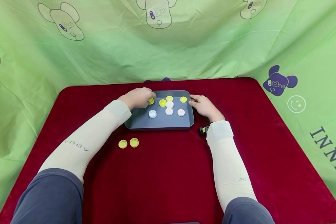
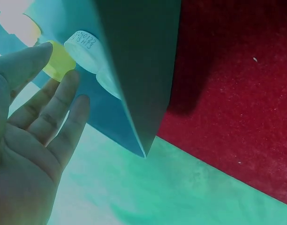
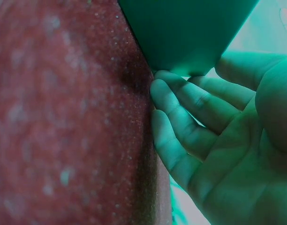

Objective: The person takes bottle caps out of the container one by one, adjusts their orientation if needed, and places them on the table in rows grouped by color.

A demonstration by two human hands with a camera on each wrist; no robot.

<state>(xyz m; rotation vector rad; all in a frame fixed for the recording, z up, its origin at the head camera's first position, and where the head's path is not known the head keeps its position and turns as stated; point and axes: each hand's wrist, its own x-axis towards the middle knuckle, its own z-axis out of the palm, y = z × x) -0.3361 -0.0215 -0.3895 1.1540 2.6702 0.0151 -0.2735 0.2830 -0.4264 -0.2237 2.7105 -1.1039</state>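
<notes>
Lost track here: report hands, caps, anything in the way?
Left hand pinching yellow cap in tray. Right hand at tray's right side. Two yellow caps on red cloth. Left hand hides part of tray.

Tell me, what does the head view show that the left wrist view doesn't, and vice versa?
Only head: the right hand at the tray's right end, and two loose yellow caps on the red cloth outside it.

Only left wrist: printed characters on a white cap's side.

Both: the left hand pinching a yellow cap, plus the tray, white caps and red cloth.
</notes>
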